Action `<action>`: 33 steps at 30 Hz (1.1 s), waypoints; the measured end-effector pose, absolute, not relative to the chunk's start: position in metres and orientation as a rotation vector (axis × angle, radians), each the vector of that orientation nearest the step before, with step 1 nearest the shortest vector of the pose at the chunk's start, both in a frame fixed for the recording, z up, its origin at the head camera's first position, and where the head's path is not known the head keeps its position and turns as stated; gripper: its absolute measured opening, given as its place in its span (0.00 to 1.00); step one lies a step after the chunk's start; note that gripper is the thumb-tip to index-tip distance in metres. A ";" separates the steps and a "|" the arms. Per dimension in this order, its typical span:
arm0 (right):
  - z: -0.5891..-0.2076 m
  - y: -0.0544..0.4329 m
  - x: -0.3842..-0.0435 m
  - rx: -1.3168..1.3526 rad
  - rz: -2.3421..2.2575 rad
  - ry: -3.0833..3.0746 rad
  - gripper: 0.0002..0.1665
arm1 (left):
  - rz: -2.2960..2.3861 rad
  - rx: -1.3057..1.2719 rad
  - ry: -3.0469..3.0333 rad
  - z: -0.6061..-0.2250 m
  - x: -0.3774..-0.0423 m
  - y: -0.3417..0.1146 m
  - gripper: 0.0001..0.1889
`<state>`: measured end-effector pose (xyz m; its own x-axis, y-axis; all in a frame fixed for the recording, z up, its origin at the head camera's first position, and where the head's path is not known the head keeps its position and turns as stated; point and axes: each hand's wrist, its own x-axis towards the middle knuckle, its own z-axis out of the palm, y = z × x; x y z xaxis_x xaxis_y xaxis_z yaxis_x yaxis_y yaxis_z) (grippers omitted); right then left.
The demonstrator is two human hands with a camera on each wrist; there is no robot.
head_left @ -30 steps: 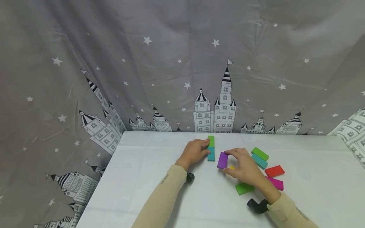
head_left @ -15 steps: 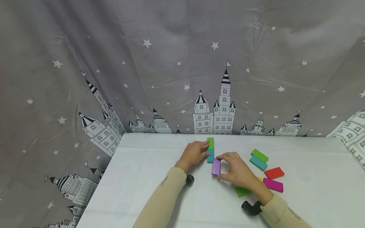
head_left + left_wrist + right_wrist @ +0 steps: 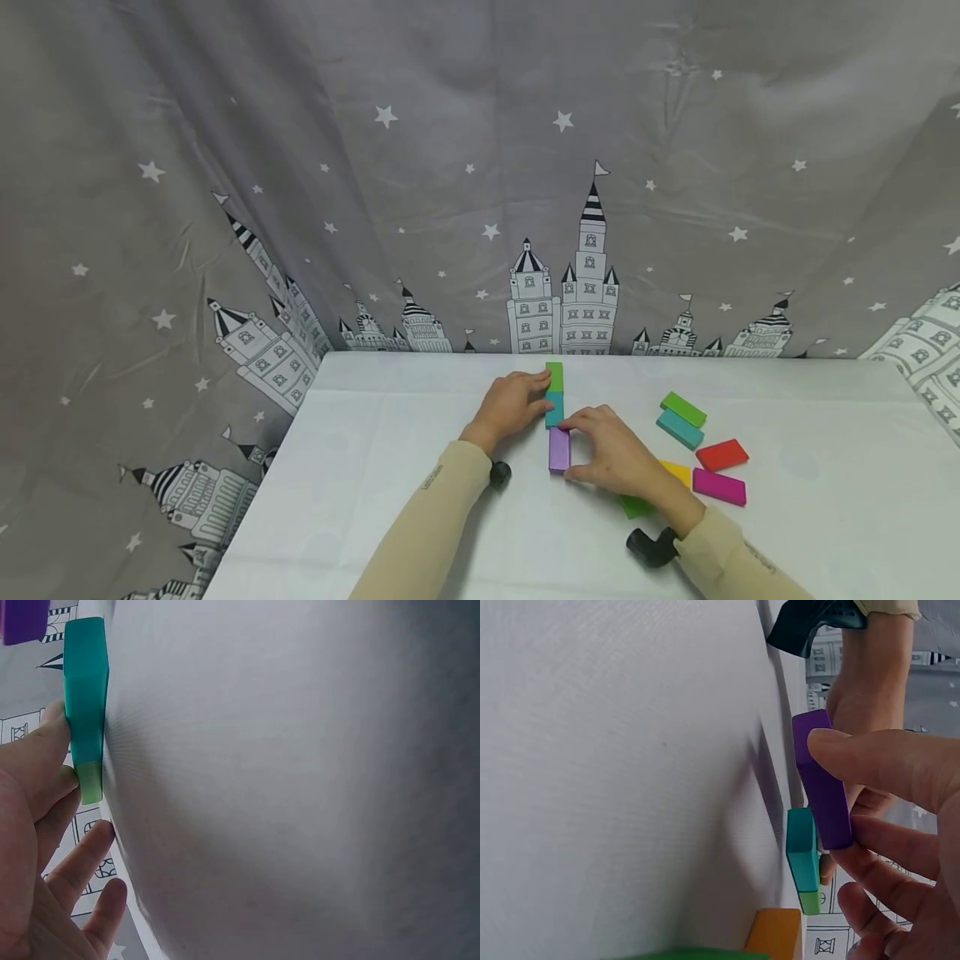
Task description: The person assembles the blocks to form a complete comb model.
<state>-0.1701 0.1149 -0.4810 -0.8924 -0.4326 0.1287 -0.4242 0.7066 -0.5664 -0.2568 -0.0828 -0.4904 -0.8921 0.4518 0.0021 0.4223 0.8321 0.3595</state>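
Observation:
My right hand (image 3: 618,454) pinches a purple block (image 3: 558,451) between its thumb and fingers, one at each end. In the right wrist view the purple block (image 3: 825,791) is lifted off the white cloth, its shadow beneath. A teal block (image 3: 554,414) and a green block (image 3: 555,376) lie end to end in a line, beyond the purple one. My left hand (image 3: 510,408) rests at their left side, thumb touching the teal block and a fingertip at the green one. In the left wrist view its other fingers (image 3: 81,862) extend loosely past the blocks.
To the right lie another green block (image 3: 683,409), a teal block (image 3: 680,429), a red block (image 3: 722,455), a magenta block (image 3: 719,487), a yellow block (image 3: 677,472) and a partly hidden green block (image 3: 635,507). A grey castle-print curtain (image 3: 435,150) hangs behind the white-covered table (image 3: 360,467).
My right hand has carried the purple block left and slightly nearer, turning it into line with the teal and green blocks. The yellow block shows more now. My left hand has stayed put.

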 end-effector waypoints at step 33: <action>-0.488 0.103 -0.163 -0.676 -0.751 3.009 0.32 | 0.568 0.714 2.934 -0.492 -0.257 -0.084 0.28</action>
